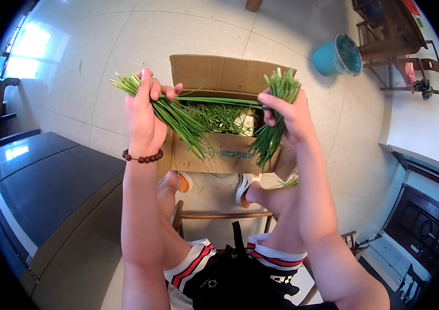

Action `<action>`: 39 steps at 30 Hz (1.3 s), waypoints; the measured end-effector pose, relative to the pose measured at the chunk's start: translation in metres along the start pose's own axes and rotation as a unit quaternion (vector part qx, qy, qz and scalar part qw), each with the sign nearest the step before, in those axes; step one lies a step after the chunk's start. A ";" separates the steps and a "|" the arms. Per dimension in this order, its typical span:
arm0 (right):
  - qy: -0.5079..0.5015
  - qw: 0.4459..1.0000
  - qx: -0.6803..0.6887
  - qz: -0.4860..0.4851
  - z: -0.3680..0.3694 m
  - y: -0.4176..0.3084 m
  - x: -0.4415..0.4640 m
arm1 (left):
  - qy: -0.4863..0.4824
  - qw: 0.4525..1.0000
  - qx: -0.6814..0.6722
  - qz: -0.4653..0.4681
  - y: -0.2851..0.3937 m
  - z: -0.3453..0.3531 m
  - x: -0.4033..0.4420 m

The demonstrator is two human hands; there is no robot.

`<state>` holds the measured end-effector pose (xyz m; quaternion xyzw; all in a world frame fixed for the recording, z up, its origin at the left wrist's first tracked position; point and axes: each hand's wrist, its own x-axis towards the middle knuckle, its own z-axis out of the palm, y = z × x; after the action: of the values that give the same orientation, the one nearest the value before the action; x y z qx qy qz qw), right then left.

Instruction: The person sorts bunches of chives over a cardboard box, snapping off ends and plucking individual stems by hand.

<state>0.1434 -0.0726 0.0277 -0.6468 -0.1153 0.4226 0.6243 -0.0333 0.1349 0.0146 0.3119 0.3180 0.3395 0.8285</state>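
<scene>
My left hand [146, 116] is closed round a bunch of green chives [184, 126], its cut pale ends pointing up and left and its leaf tips hanging down to the right. In my right hand [293, 111] is a second bunch of chives [268, 142], held with the cut ends up and the tips drooping. A few long chive stalks [219, 101] stretch sideways between the two hands. Below them stands an open cardboard box [229, 72] with loose chives [211, 119] and a white piece with markings [245, 123] inside.
A blue bucket [328, 57] with a liner stands at the upper right beside wooden furniture [392, 31]. To the left is a dark-topped cabinet or table [59, 170]. Some loose greens [290, 183] lie on the tiled floor right of the box, near my feet.
</scene>
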 end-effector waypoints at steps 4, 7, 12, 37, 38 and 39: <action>0.037 0.999 0.006 -0.010 -0.019 -0.002 0.001 | -0.023 1.000 0.005 -0.009 0.008 -0.010 0.000; 0.005 1.000 0.026 -0.012 -0.021 -0.001 0.001 | -0.059 0.997 0.038 -0.027 0.008 -0.008 -0.005; -0.097 0.994 0.026 0.035 0.017 0.001 -0.006 | -0.107 0.963 0.230 -0.087 -0.022 0.034 -0.028; -0.091 0.993 0.075 0.017 0.025 0.006 -0.007 | -0.142 0.963 0.187 -0.131 -0.031 0.038 -0.029; -0.091 0.993 0.075 0.017 0.026 0.007 -0.007 | -0.143 0.963 0.187 -0.131 -0.032 0.039 -0.030; -0.091 0.994 0.063 0.013 0.028 0.008 -0.007 | -0.130 0.966 0.182 -0.126 -0.034 0.040 -0.031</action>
<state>0.1171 -0.0589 0.0273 -0.5664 -0.1359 0.4941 0.6454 -0.0084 0.0799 0.0235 0.4566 0.3005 0.1249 0.8280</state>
